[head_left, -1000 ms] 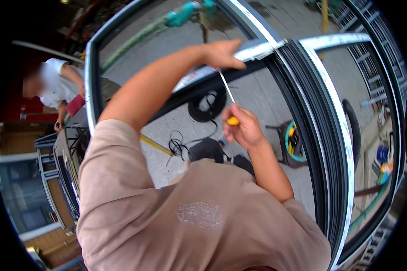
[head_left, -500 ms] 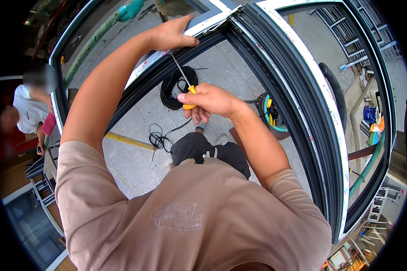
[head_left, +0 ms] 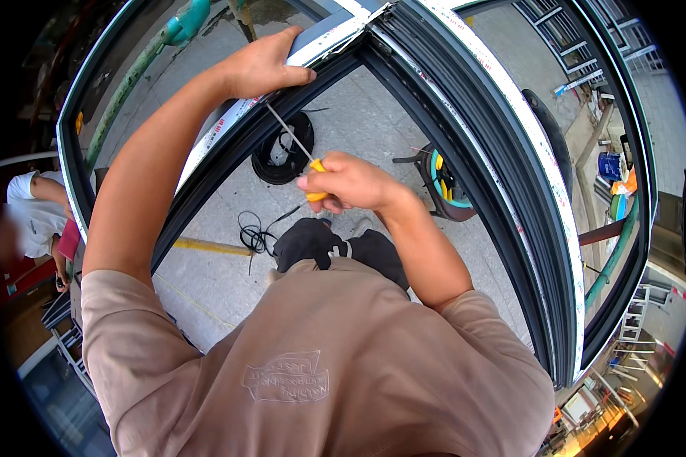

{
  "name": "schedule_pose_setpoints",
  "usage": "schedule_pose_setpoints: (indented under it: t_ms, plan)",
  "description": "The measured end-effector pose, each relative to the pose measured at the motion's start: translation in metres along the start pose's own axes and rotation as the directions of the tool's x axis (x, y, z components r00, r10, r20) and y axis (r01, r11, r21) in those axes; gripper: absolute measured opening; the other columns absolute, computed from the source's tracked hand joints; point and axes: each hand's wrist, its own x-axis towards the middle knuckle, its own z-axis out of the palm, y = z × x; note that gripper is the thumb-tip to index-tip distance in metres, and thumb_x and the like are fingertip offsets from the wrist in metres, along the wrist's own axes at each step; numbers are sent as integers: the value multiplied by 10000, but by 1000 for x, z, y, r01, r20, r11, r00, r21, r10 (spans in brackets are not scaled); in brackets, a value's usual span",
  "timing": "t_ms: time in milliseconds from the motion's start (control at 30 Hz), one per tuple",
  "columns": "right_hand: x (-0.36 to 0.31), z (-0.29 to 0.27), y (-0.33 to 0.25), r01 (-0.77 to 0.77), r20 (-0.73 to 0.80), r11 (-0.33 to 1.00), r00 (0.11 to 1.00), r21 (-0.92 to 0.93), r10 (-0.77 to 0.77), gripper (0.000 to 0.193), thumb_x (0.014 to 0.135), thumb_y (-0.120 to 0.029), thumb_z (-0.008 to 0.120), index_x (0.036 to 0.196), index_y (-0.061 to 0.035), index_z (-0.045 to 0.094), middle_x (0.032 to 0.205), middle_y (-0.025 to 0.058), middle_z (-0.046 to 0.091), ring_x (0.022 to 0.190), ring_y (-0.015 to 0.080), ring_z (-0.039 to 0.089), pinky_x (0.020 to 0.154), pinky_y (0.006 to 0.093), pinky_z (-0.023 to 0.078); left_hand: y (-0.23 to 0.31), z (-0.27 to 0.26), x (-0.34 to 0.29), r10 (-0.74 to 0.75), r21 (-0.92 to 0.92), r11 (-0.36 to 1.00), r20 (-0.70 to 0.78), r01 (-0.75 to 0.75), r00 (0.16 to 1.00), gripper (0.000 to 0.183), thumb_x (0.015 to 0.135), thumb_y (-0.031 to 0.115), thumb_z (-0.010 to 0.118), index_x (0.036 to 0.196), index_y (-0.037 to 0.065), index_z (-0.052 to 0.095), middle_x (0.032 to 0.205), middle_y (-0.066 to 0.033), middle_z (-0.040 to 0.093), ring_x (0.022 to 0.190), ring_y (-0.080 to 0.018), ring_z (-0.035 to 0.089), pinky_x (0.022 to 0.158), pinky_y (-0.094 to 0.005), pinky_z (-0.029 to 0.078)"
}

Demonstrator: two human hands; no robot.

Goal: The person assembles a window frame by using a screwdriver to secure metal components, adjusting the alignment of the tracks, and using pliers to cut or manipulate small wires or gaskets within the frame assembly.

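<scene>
My left hand [head_left: 270, 67] grips the white-and-black bar of a large window frame [head_left: 219, 129], its thumb over the inner edge and its fingers on the far side. My right hand [head_left: 351, 183] is closed round the yellow handle of a screwdriver [head_left: 291, 134]. The thin metal shaft slants up and left, and its tip meets the black inner edge of the bar, a little left of and below my left thumb. Whether the tip sits in a groove is too small to tell. Red-printed film covers the bar's white face.
Inside the frame's opening, a black coil [head_left: 267, 174] and a loose black cord [head_left: 255, 234] lie on the grey floor. A tool bucket [head_left: 453, 207] stands to the right. Black ribbed profiles [head_left: 472, 145] run down the frame's right side. A person [head_left: 42, 209] is at far left.
The whole view has shifted slightly, moving the frame leftward in it. My right fingers are curled closer round the screwdriver handle. My left hand keeps its place on the bar. The person at left leans differently.
</scene>
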Motion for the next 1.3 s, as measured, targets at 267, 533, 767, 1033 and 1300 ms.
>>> schedule_pose_setpoints:
  t_ms: [267,533,767,1033,1300]
  plan:
    - [-86,-26,74,-268,-109,963,959,-38,263,440,1076,-371,669,839,-10,754,740,79,738,586,110,658,521,290,477,-4,2,6,43,43,998,-13,-42,999,906,907,520,769,1552,-68,528,1340,-347,720,1241,-444,725,1107,-457,538]
    - [-159,-26,354,-455,-701,866,549,206,455,432,1053,-354,655,898,32,772,747,134,759,613,231,743,591,395,574,-25,11,3,-27,-8,1000,-365,26,931,757,1127,678,485,1505,40,640,1390,-262,727,1291,-387,700,1111,-465,523]
    - [-294,39,463,-696,-760,709,399,114,514,437,1056,-368,624,945,18,797,738,178,778,631,266,775,678,418,613,-8,25,-140,-231,8,943,-703,333,672,438,1088,396,670,1320,34,755,1220,-199,797,1122,-339,764,1000,-445,570]
    - [-319,71,507,-563,-605,586,181,583,776,321,1050,-275,635,947,3,759,716,120,729,510,209,671,448,369,492,0,64,-188,-246,236,750,-767,618,592,506,1157,488,476,1307,97,759,1262,-184,785,1177,-431,731,1002,-517,561]
    - [-295,22,504,-459,-682,720,285,520,674,386,1102,-361,640,998,-1,731,763,104,716,523,189,643,435,350,460,-2,64,-179,-277,209,725,-783,656,556,542,1150,532,450,1303,122,771,1259,-171,792,1172,-423,735,1009,-532,557]
